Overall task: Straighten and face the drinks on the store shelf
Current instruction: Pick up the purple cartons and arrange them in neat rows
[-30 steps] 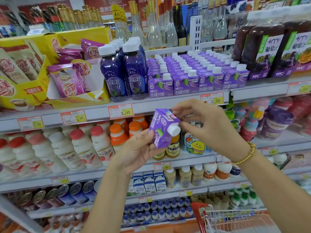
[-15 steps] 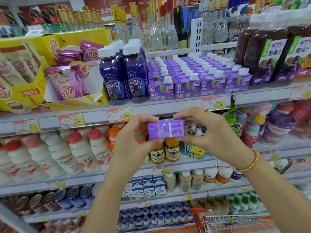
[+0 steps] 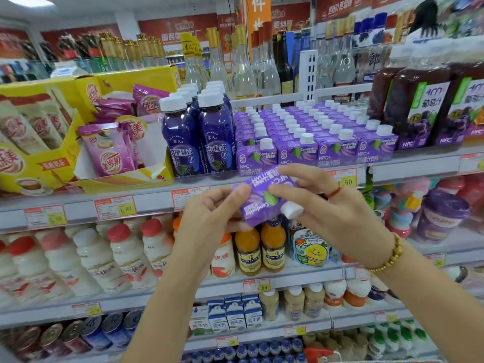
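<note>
I hold a small purple juice carton with a white cap between both hands, just in front of the shelf edge. It is upside down, its cap pointing down and to the right. My left hand grips its left end and my right hand grips its right side near the cap. Directly above it, several rows of matching purple cartons stand upright on the shelf, labels facing out.
Two rows of purple bottles stand left of the cartons, with a yellow display box of sachets further left. Large dark juice bottles stand at the right. White yoghurt bottles and orange bottles fill the shelf below.
Both hands have turned the carton over: it showed its flat back half a second ago, and now its front label faces me upside down with the cap at the lower right.
</note>
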`<state>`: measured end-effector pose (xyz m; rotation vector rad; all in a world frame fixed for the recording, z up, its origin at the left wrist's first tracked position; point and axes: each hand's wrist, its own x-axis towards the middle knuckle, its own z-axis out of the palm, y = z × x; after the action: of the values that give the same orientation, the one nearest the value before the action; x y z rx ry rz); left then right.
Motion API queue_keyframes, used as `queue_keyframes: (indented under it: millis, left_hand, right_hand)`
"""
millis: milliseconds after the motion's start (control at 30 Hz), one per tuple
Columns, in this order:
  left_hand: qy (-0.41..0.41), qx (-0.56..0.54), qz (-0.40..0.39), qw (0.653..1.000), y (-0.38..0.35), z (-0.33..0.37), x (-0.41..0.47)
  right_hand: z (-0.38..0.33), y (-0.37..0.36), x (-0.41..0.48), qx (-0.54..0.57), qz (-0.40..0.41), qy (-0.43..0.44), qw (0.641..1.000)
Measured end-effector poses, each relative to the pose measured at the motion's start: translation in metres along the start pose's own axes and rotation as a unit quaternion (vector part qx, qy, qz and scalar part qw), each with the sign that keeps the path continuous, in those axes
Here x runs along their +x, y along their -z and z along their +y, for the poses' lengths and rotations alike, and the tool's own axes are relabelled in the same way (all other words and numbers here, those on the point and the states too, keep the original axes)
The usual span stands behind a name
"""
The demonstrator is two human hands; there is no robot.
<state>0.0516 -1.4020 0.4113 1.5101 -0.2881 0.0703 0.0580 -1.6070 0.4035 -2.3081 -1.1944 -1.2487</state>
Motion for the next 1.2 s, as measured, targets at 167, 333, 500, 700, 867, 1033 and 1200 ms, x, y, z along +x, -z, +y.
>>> queue_keyframes:
  millis: [167, 333, 500, 700, 867, 1033, 1200]
  left_hand:
    - [-0.087, 0.079, 0.061, 0.991, -0.005, 0.007, 0.027]
    - [-0.265, 0.43, 0.085, 0.859, -0.001, -0.013, 0.057]
    - [-0.267, 0.518, 0.048, 0.811, -0.004, -0.024, 0.067]
    - [-0.258, 0.525, 0.046, 0.81, -0.005, -0.031, 0.066]
    - [-0.262, 0.533, 0.063, 0.802, -0.007, -0.033, 0.062]
    - [-0.253, 0.545, 0.061, 0.797, -0.009, -0.032, 0.062]
    - [-0.243, 0.558, 0.063, 0.791, -0.01, -0.028, 0.063]
  right_hand:
    - [0.027, 0.007, 0.037, 0.003, -0.008, -0.027, 1.0]
    - [0.069, 0.004, 0.084, 0.072, -0.024, -0.216, 0.973]
    - [0.1, -0.014, 0.117, 0.09, -0.107, -0.282, 0.949]
    - [0.11, -0.025, 0.13, 0.128, -0.198, -0.289, 0.928]
    - [0.117, -0.027, 0.137, 0.107, -0.304, -0.268, 0.908]
    - [0.124, -0.033, 0.139, 0.071, -0.364, -0.252, 0.894]
    - [0.126, -0.031, 0.145, 0.106, -0.373, -0.287, 0.876]
